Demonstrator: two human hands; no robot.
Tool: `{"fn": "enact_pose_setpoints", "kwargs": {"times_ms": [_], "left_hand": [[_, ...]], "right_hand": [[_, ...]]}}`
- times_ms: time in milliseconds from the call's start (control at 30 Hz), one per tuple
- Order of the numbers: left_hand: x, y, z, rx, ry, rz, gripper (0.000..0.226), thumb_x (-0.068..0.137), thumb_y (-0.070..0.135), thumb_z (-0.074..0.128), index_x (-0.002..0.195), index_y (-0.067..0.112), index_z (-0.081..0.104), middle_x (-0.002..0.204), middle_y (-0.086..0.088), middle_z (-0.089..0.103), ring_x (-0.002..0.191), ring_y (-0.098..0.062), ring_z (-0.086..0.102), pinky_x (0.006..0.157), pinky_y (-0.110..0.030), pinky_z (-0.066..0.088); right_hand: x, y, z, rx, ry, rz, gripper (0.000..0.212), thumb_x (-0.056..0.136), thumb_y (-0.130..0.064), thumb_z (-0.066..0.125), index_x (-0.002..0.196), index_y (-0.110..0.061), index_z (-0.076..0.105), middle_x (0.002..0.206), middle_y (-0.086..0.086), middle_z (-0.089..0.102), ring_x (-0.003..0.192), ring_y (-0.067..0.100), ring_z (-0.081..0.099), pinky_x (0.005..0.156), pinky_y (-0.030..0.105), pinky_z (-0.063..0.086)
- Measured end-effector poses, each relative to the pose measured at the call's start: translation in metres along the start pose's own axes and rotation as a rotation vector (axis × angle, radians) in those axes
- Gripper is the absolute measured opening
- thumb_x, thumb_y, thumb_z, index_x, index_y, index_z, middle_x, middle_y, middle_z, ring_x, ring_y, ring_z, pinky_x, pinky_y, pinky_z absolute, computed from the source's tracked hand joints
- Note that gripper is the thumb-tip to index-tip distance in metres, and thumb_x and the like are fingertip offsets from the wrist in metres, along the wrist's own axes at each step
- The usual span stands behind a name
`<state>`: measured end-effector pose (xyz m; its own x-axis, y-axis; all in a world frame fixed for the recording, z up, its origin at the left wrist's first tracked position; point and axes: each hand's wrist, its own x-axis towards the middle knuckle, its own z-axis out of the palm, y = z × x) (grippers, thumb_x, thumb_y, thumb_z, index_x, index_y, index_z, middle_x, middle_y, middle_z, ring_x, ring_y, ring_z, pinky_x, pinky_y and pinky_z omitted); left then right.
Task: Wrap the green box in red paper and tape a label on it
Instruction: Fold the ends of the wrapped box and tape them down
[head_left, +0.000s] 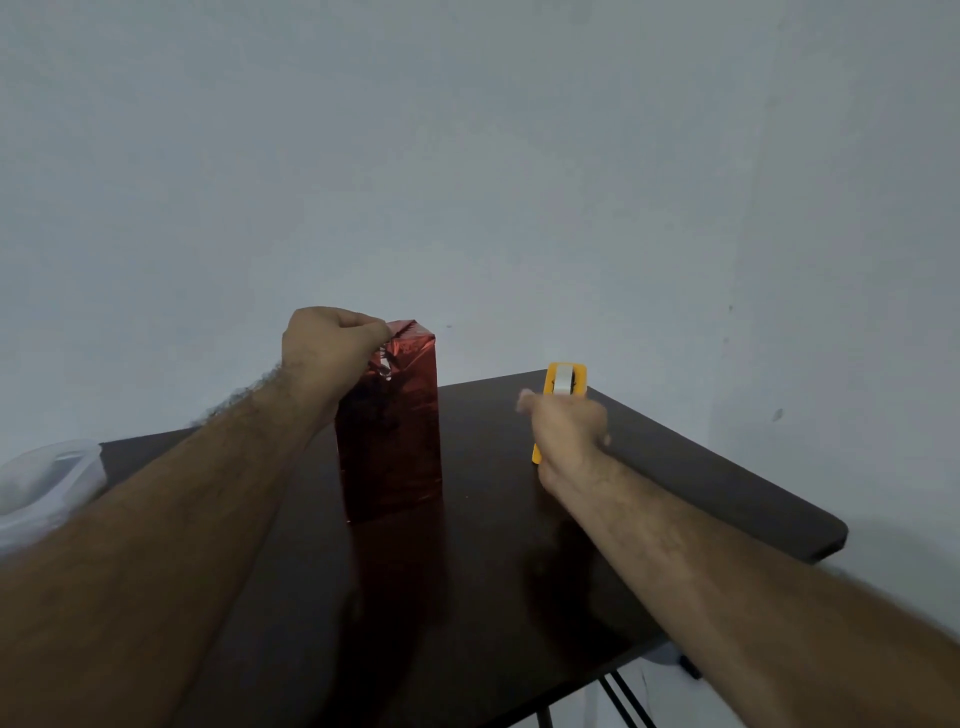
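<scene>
A tall box wrapped in shiny red paper (395, 431) stands upright in the middle of the dark table (675, 467). None of the green box shows. My left hand (327, 353) holds the folded paper at the box's top left edge with curled fingers. To the right lies a yellow tape dispenser (563, 382) with white tape. My right hand (566, 436) is over the dispenser's near half, blurred, fingers curled. Whether it grips the dispenser or the tape I cannot tell. No label is in view.
A clear plastic bag or container (47, 483) lies at the table's left edge. The table's right edge runs close behind the dispenser. A plain grey wall stands behind. Black table legs (618, 696) show at the lower right.
</scene>
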<state>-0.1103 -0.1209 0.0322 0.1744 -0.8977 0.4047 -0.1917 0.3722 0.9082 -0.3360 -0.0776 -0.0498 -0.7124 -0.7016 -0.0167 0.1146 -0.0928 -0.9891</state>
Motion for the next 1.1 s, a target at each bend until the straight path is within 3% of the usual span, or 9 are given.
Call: {"fn": "enact_pose_setpoints", "kwargs": {"times_ms": [67,167,267,367,567,733,867,1000,1100], "left_hand": [[-0.001,0.001,0.001,-0.004,-0.004,-0.007,0.002,0.081,0.015,0.086,0.08,0.015,0.084,0.079,-0.005,0.081,0.079,-0.026,0.079,0.08,-0.05,0.067],[-0.003,0.002,0.004,0.002,-0.008,-0.028,0.005,0.081,0.016,0.086,0.076,0.017,0.084,0.076,-0.002,0.08,0.076,-0.022,0.079,0.078,-0.046,0.067],[-0.006,0.001,0.005,0.024,-0.003,-0.014,0.003,0.079,0.02,0.086,0.077,0.019,0.085,0.074,0.002,0.08,0.076,-0.018,0.079,0.08,-0.044,0.067],[-0.006,0.007,0.0,0.041,0.007,-0.009,0.004,0.081,0.019,0.083,0.078,0.019,0.085,0.074,0.004,0.079,0.075,-0.016,0.079,0.08,-0.042,0.066],[-0.009,0.012,-0.001,0.084,0.02,0.006,0.01,0.086,0.021,0.082,0.077,0.023,0.084,0.079,0.008,0.079,0.078,-0.011,0.077,0.078,-0.033,0.066],[-0.011,0.013,0.0,0.115,0.024,0.011,0.016,0.088,0.022,0.08,0.073,0.026,0.082,0.077,0.009,0.078,0.076,-0.01,0.075,0.073,-0.029,0.065],[-0.011,0.014,0.0,0.121,0.029,0.015,0.01,0.087,0.022,0.08,0.079,0.025,0.084,0.075,0.01,0.078,0.072,-0.006,0.074,0.069,-0.024,0.062],[-0.012,0.014,0.0,0.124,0.019,0.016,0.014,0.087,0.021,0.08,0.075,0.027,0.083,0.074,0.009,0.078,0.07,-0.01,0.075,0.066,-0.025,0.063],[-0.013,0.016,0.0,0.114,0.014,0.009,0.008,0.087,0.025,0.082,0.08,0.026,0.085,0.076,0.008,0.079,0.074,-0.012,0.076,0.068,-0.026,0.063]], "right_hand": [[-0.011,-0.026,0.013,0.111,-0.212,-0.109,0.017,0.082,-0.017,0.087,0.083,-0.012,0.072,0.093,0.0,0.073,0.088,0.011,0.069,0.061,0.016,0.047],[-0.018,-0.074,0.026,0.097,-0.463,-0.21,0.01,0.089,-0.018,0.083,0.089,-0.011,0.075,0.098,-0.008,0.076,0.099,-0.001,0.065,0.084,0.02,0.045],[-0.015,-0.109,0.033,-0.001,-0.594,-0.249,0.009,0.09,-0.021,0.081,0.093,-0.015,0.074,0.098,-0.013,0.075,0.099,-0.004,0.061,0.076,0.021,0.039],[-0.017,-0.132,0.041,-0.113,-0.661,-0.313,0.008,0.093,-0.023,0.077,0.096,-0.018,0.072,0.103,-0.012,0.075,0.099,0.007,0.061,0.074,0.027,0.035],[-0.024,-0.153,0.048,-0.237,-0.696,-0.364,0.006,0.094,-0.029,0.074,0.092,-0.027,0.069,0.095,-0.008,0.079,0.086,0.012,0.064,0.074,0.036,0.034],[-0.027,-0.16,0.056,-0.361,-0.72,-0.389,0.007,0.094,-0.028,0.076,0.095,-0.025,0.071,0.09,-0.007,0.079,0.08,0.013,0.06,0.066,0.033,0.036],[-0.031,-0.158,0.068,-0.447,-0.67,-0.292,0.01,0.09,-0.025,0.081,0.093,-0.019,0.074,0.083,-0.007,0.08,0.077,0.013,0.057,0.068,0.031,0.04],[-0.032,-0.153,0.088,-0.444,-0.542,-0.124,0.017,0.087,-0.012,0.08,0.102,-0.007,0.077,0.078,0.002,0.081,0.049,0.008,0.045,0.043,0.019,0.034],[-0.035,-0.152,0.098,-0.504,-0.573,0.002,0.001,0.094,-0.007,0.072,0.095,-0.008,0.071,0.096,0.0,0.082,0.035,0.005,0.037,0.032,0.01,0.025]]}}
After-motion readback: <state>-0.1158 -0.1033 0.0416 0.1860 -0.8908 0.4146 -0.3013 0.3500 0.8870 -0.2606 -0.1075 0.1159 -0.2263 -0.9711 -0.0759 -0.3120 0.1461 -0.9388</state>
